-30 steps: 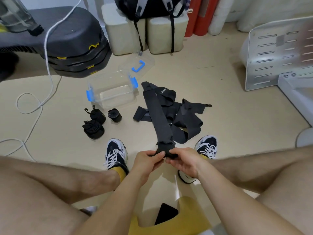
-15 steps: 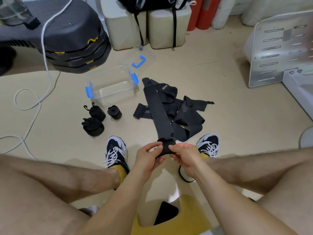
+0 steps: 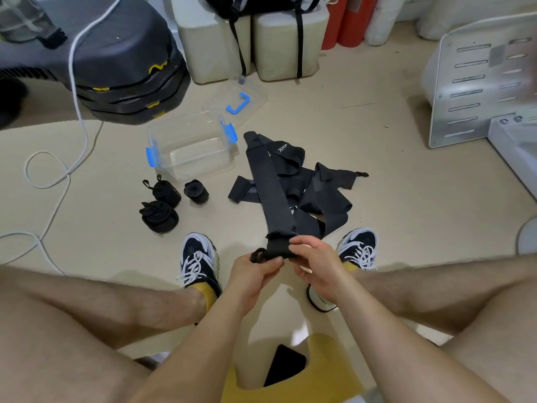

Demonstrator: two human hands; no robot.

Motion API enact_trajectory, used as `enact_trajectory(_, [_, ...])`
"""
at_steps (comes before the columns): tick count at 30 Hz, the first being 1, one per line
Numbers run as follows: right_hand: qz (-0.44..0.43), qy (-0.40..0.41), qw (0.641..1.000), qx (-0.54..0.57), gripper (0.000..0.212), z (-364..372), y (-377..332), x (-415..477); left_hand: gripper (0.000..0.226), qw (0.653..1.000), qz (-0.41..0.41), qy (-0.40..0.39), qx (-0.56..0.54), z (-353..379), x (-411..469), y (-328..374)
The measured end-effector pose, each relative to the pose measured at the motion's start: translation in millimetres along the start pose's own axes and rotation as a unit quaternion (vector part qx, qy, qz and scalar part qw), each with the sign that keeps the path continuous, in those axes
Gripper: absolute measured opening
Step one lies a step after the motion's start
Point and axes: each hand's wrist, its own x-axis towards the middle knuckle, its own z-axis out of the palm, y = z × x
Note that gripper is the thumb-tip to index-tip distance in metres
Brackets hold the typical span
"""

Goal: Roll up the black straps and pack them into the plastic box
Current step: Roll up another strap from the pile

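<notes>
Head view: I sit above the floor (image 3: 392,228) with knees apart, my hands meeting just in front of my sneakers (image 3: 199,257).
Left hand (image 3: 255,270): fingers and thumb curled round the left end of the roll, a small loop of strap poking out by the thumb.
Right hand (image 3: 315,264): fingertips pinching the right end of the same roll.
Roll (image 3: 277,248): small and tight, held between both hands above the floor.
Strap (image 3: 271,190): runs flat from the roll away from me, across the heap, its far end near the box's right blue latch.
Loose straps (image 3: 328,193): a tangled black heap on the floor, right of the box.
Rolled straps (image 3: 159,216): three black rolls on the floor just in front of the box, outside it.
Plastic box (image 3: 186,121): clear, blue latches, upright and open on the floor.
Lid (image 3: 220,96): clear with a blue handle, lying just behind the box.
</notes>
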Motion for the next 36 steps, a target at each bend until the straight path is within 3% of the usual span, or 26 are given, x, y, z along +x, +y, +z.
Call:
enact_trajectory(3, [-0.02, -0.038, 0.998, -0.056, 0.016, -3.9, 0.4, 1.5, 0.018, 0.998, -0.018, -0.001, -0.054, -2.4, 2.0, 4.4])
enact_trajectory(6, [-0.053, 0.006, 0.994, -0.099, 0.007, -5.4, 5.3, 7.6, 0.015, 0.997, -0.029, 0.017, -0.062, 1.0, 3.1, 5.8])
enact_trajectory(8, [-0.059, 0.024, 0.993, -0.104, 0.013, -3.1, 9.7, 9.9, 0.013, 0.996, -0.026, 0.049, -0.068, 5.3, 5.1, 4.4])
enact_trajectory(13, [0.0, 0.025, 0.998, -0.059, 0.014, 4.7, 16.9, 14.1, 0.021, 0.993, -0.013, 0.111, -0.047, 9.6, 8.5, 2.9])
enact_trajectory(17, [-0.006, 0.062, 0.997, -0.045, 0.01, 5.1, 16.7, 16.4, 0.051, 0.999, 0.003, 0.026, -0.037, 8.3, 2.0, 3.9])
enact_trajectory(22, [0.006, 0.062, 0.998, -0.016, 0.008, 3.0, 9.6, 18.1, 0.042, 0.997, -0.01, -0.062, 0.032, -0.2, 0.1, 4.6])
enact_trajectory(27, [0.025, 0.042, 0.999, -0.005, 0.017, 0.0, 8.6, 20.3, 0.017, 0.999, 0.002, -0.028, 0.038, -1.7, 4.5, 2.8])
enact_trajectory(32, [0.027, -0.01, 0.999, -0.042, 0.026, -7.1, 15.6, 22.6, 0.022, 1.0, -0.017, 0.011, 0.019, -1.6, 11.0, 0.3])
enact_trajectory(36, [0.011, 0.035, 0.998, -0.057, 0.03, -2.7, 21.3, 25.5, 0.017, 0.997, -0.004, 0.07, 0.014, 3.5, 13.1, -1.1])
